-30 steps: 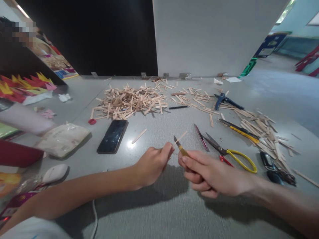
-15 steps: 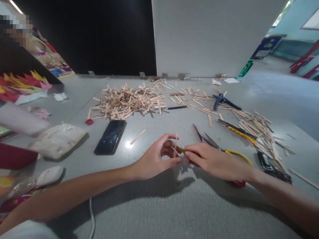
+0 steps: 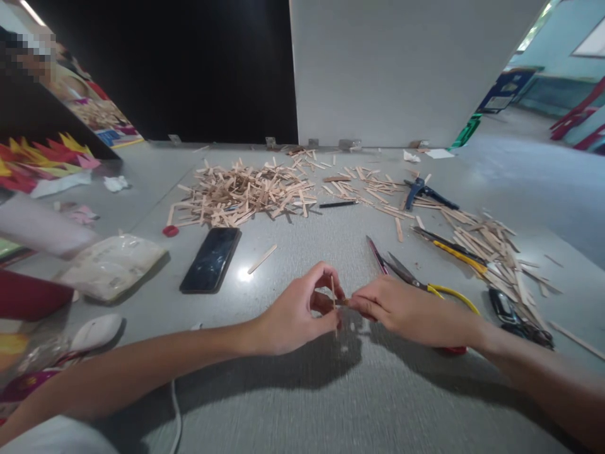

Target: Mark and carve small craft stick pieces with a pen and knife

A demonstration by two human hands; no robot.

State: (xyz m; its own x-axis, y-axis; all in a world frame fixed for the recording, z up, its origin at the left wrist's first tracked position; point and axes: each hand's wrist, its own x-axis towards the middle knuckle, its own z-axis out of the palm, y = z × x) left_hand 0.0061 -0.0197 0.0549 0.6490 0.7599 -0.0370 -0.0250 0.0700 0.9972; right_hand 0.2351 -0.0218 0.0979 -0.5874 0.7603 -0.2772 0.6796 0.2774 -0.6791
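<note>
My left hand curls its fingers and thumb around a thin wooden craft stick, held upright and seen nearly edge-on. From the right, my right hand pinches a small brownish piece whose tip reaches the stick; most of it is hidden by the fingers, so its kind is unclear. Both hands are just above the grey table. Beside my right hand lie scissors with yellow and red handles and a dark red, pointed tool. A single craft stick rests on the table to the left.
A phone lies left of the hands, near a plastic packet and a white mouse. Behind is a heap of craft sticks. To the right are a yellow utility knife, blue pliers-like tool and more sticks.
Both hands have shifted slightly down toward me. The upright stick has lowered with them, and the left thumb and fingers have drawn closer around it.
</note>
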